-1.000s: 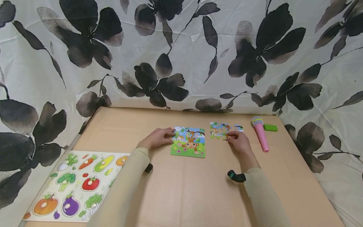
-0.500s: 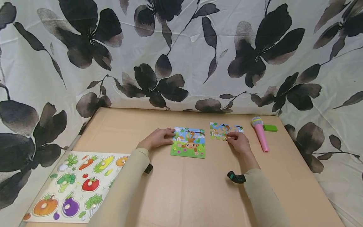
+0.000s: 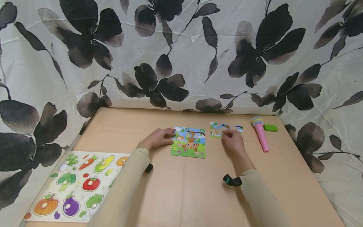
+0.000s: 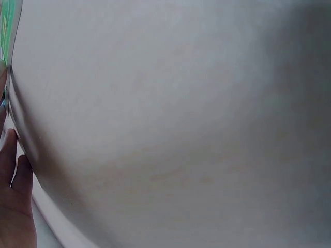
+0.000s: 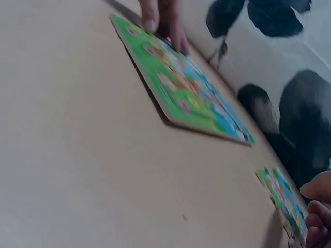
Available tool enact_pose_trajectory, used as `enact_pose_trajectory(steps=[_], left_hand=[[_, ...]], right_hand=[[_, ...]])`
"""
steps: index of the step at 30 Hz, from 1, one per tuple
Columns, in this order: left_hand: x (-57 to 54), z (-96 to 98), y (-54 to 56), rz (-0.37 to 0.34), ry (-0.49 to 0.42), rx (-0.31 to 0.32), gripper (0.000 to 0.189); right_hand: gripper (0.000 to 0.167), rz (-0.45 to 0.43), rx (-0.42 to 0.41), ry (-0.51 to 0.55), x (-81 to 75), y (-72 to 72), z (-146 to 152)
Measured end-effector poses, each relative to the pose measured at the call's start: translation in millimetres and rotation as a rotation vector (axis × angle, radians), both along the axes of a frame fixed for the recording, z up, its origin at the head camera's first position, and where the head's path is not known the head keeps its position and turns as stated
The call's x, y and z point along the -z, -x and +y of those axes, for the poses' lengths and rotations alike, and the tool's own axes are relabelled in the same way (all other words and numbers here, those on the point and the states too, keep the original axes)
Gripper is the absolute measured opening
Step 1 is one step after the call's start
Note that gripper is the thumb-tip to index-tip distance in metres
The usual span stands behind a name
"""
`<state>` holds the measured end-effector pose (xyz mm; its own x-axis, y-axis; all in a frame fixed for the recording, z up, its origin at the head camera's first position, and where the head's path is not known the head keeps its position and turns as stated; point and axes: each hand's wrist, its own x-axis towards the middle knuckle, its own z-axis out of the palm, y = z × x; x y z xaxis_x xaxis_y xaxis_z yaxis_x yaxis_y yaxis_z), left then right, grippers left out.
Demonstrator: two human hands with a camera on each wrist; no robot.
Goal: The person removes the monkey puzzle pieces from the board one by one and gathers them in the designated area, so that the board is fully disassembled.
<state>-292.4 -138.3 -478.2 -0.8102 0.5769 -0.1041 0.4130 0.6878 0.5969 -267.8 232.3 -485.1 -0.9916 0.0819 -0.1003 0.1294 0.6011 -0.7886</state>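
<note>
A square monkey puzzle (image 3: 188, 142) lies on the table in the middle of the head view. At its left edge my left hand (image 3: 157, 137) grips the board; the right wrist view has the thumb (image 5: 150, 20) on top. To the right, several joined puzzle pieces (image 3: 216, 130) carry a similar picture. Over them my right hand (image 3: 234, 142) pinches a puzzle piece, mostly hidden behind the fingers. Its thumb and curled fingers show at the right edge of the right wrist view. In the left wrist view only fingers and a sliver of board appear.
A pink toy microphone (image 3: 260, 134) lies right of the right hand, beside a green block (image 3: 270, 128). The vegetable peg board (image 3: 76, 186) covers the table's left front, partly under the left sleeve. A floral cloth (image 3: 181, 47) hangs behind the table (image 3: 184, 189).
My right hand has shifted a little left over the joined pieces, uncovering more of the right-hand pieces. The left hand and the square puzzle have not moved.
</note>
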Motion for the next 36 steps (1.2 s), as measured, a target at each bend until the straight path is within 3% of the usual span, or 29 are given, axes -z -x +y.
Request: enact_pose_trajectory(steps=[9,15,19,26,36], left_hand=[[-1.1,1.9,-1.4,0.0,-0.007,0.002,0.048],[-0.6,1.4,-0.9,0.013,-0.009,0.005,0.047],[0.7,1.3,-0.3,0.011,-0.007,0.002,0.048],[2.4,0.6,0.6,0.009,-0.005,0.003,0.047],[1.6,0.2,0.3,0.01,-0.001,-0.002,0.048]], right_hand=[[0.031,-0.045,-0.162,0.163,-3.2,-7.4,-42.6],[0.033,-0.05,-0.23,0.207,-4.7,-12.8,-69.3],[0.033,-0.035,-0.242,0.2,-2.0,-14.0,-80.9],[0.031,0.015,-0.262,0.089,9.6,-12.1,-88.5],[0.034,0.05,-0.311,0.002,6.6,-10.3,-88.3]])
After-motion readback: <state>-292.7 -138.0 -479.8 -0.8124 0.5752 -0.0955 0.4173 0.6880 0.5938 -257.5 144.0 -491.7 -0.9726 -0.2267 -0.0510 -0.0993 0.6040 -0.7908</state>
